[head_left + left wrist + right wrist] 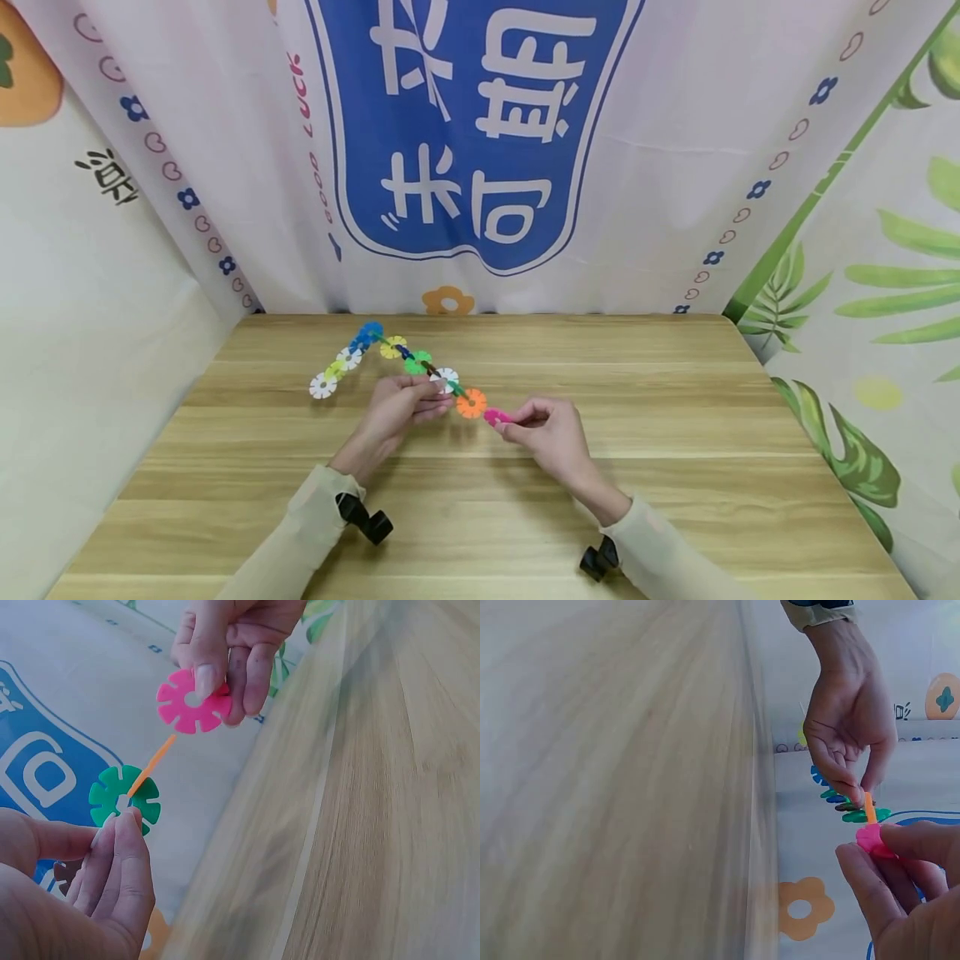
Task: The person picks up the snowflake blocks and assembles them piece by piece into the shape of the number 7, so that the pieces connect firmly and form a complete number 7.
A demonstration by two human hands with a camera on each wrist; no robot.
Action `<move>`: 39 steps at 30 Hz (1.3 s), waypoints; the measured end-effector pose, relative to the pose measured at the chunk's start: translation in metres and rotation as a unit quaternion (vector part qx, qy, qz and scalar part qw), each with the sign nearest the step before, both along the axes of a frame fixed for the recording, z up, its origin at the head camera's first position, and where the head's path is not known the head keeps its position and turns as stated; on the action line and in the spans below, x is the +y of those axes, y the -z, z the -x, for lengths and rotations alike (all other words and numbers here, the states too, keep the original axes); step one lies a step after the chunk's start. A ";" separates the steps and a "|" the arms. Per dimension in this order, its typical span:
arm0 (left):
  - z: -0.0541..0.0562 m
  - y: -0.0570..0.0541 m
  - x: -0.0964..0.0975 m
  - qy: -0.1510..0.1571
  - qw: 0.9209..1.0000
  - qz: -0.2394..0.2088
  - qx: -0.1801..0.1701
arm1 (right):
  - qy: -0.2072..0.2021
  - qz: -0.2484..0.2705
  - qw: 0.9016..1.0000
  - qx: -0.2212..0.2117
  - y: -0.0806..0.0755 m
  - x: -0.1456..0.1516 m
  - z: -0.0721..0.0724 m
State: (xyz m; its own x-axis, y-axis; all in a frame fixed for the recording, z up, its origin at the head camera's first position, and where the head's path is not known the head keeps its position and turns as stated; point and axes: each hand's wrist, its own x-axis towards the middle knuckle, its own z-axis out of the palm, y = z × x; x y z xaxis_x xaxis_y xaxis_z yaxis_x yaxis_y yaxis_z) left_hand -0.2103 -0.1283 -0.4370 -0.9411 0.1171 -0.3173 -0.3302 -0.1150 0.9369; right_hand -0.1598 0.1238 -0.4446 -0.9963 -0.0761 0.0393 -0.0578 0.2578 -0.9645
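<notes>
A chain of notched plastic discs, like snowflake building pieces, runs across the head view, bent at its blue discs [367,333]. My left hand [395,410] pinches the chain near its right end, at a white disc [447,377]. Beyond those fingertips come a green disc [145,810] and then an orange disc [472,403] at the chain's end. Between thumb and fingers, my right hand [553,435] pinches a pink disc [495,417]. In the left wrist view the pink disc is close to the orange one, with a small gap between them.
Both hands are over a wood-grain table [675,383]. At its far edge hangs a printed curtain [637,208] with a blue panel, and more printed cloth is at both sides. Black wrist cameras [365,518] sit on the sleeves.
</notes>
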 end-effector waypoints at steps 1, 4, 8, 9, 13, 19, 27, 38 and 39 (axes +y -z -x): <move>0.000 0.000 0.001 0.001 1.000 0.000 0.000 | 0.002 0.000 1.000 0.002 0.000 0.000 0.000; -0.001 0.000 0.004 0.002 1.000 0.001 0.000 | 0.003 0.003 1.000 0.007 0.002 0.000 0.000; -0.002 0.000 0.009 0.007 1.000 0.003 -0.008 | 0.005 0.014 1.000 0.011 0.004 -0.001 0.000; -0.002 0.000 0.010 0.009 1.000 0.003 -0.011 | 0.006 0.017 1.000 0.012 0.004 -0.002 0.000; -0.003 0.003 0.011 0.005 1.000 -0.006 -0.021 | 0.014 0.022 0.999 0.025 0.005 -0.005 -0.001; -0.004 0.003 0.013 0.000 0.999 -0.013 -0.029 | 0.017 0.011 0.999 0.040 0.004 -0.009 -0.001; -0.005 0.003 0.014 0.008 0.999 -0.020 -0.037 | 0.021 -0.008 0.999 0.047 0.002 -0.010 0.000; -0.004 0.012 0.016 0.047 0.998 0.040 -0.015 | -0.096 -0.082 0.992 0.028 0.007 0.001 -0.004; -0.005 0.013 0.016 0.054 0.997 0.045 -0.012 | -0.111 -0.091 0.989 0.025 0.005 0.004 -0.003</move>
State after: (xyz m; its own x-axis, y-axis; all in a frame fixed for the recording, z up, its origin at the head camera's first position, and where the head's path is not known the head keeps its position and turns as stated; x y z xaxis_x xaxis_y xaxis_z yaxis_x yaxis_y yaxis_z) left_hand -0.2053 -0.1120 -0.4496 -0.9161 0.1883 -0.3540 -0.3593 0.0063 0.9332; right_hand -0.1569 0.1278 -0.4498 -0.9513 -0.3035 0.0545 -0.1799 0.4031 -0.8973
